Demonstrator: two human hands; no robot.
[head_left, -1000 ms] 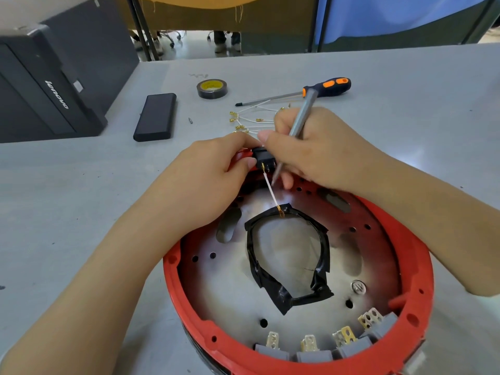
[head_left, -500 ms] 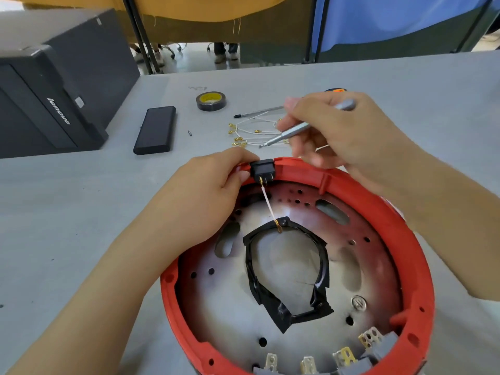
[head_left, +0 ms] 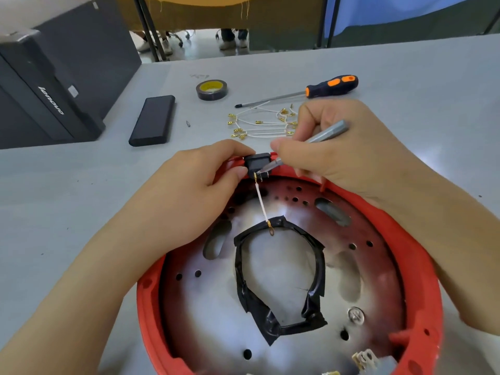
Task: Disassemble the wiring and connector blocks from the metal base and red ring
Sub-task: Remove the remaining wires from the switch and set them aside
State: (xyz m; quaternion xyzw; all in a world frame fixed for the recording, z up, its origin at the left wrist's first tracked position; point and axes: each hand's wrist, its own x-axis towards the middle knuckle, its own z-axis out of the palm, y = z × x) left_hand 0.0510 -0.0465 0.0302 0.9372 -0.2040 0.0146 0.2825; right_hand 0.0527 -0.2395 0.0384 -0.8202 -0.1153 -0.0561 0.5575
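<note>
Pliers at the last wired connector

Connector block [head_left: 257, 163], black, sits clipped into the far edge of the red ring [head_left: 422, 269], pinched between thumb and fingers of the left hand [head_left: 189, 190], probably to keep it from rocking while its terminals are worked. Just right of that grip, the right hand [head_left: 338, 155] closes round a grey metal tool [head_left: 323, 135], apparently fine-nosed pliers, whose tip meets the brass terminals on the block's near face. From there a single white wire [head_left: 262, 203] runs towards the person to a brass ring lug lying on the black taped loop [head_left: 278, 280] at the middle of the metal base [head_left: 216, 320].

Judging by the tip's position, the step in hand is pulling this wire's terminal off the block; the holding grip resists that pull. At the near rim, well below both hands, more connector blocks [head_left: 365, 357] remain seated, partly cut off by the frame.

Beyond the hands on the worktop [head_left: 67, 185] lie freed wires [head_left: 259, 123], an orange-and-black screwdriver [head_left: 330, 85], a tape roll [head_left: 211, 89] and a flat black case [head_left: 153, 121].
</note>
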